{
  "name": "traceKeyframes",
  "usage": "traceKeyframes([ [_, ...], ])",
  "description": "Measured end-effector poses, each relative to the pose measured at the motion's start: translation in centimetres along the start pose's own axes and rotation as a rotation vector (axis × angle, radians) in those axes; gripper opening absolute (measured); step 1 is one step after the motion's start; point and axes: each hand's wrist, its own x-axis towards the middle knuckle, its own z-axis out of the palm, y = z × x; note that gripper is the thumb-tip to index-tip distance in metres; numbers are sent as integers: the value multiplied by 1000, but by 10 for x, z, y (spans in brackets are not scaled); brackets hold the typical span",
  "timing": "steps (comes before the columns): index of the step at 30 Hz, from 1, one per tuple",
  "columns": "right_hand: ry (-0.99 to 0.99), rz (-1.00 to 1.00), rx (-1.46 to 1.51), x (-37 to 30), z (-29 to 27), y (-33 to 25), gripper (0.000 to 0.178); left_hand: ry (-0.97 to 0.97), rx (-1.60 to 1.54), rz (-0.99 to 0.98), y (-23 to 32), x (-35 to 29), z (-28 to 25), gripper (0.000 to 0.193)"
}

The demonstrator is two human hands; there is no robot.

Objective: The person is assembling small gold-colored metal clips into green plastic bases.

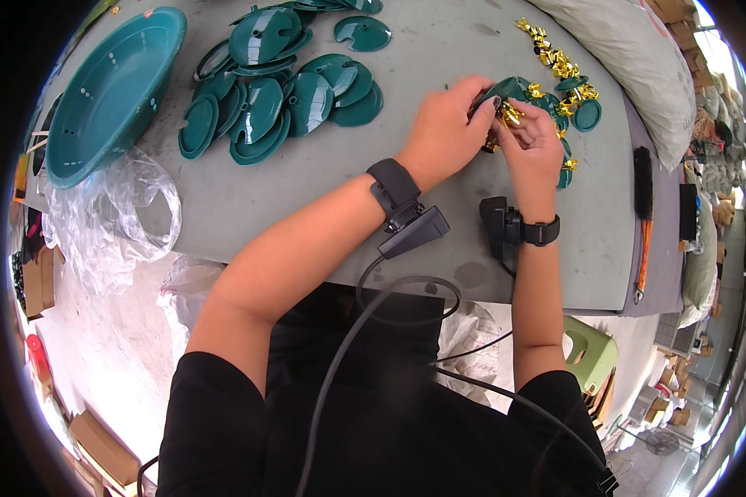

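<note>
My left hand (pixel 449 128) is closed, its fingers and thumb gripping a dark green plastic disc (pixel 510 87), partly hidden by the fingers. My right hand (pixel 537 151) pinches a small shiny gold piece (pixel 511 114) against the disc. Both hands meet over the right part of the grey table. Just beyond the right hand lie several small green round pieces with gold parts, among them a green cap (pixel 587 115). A line of loose gold pieces (pixel 558 62) runs away toward the far edge.
A pile of notched green discs (pixel 259 112) covers the table's far left. Beside it are a teal basin (pixel 112 99) and a clear plastic bag (pixel 112 219). A brush (pixel 643 215) lies along the right edge, near a white sack (pixel 638 66). Cables hang before my body.
</note>
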Motion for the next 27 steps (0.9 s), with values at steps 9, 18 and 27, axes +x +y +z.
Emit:
traceKeyframes([
  [9, 34, 130, 49, -3, 0, -1, 28, -243, 199, 14, 17, 0, -13, 25],
  [18, 691, 113, 269, 16, -38, 23, 45, -266, 98, -157, -9, 13, -19, 38],
  [27, -71, -158, -450, 31, -7, 61, 44, -328, 390, -90, -13, 12, -18, 39],
])
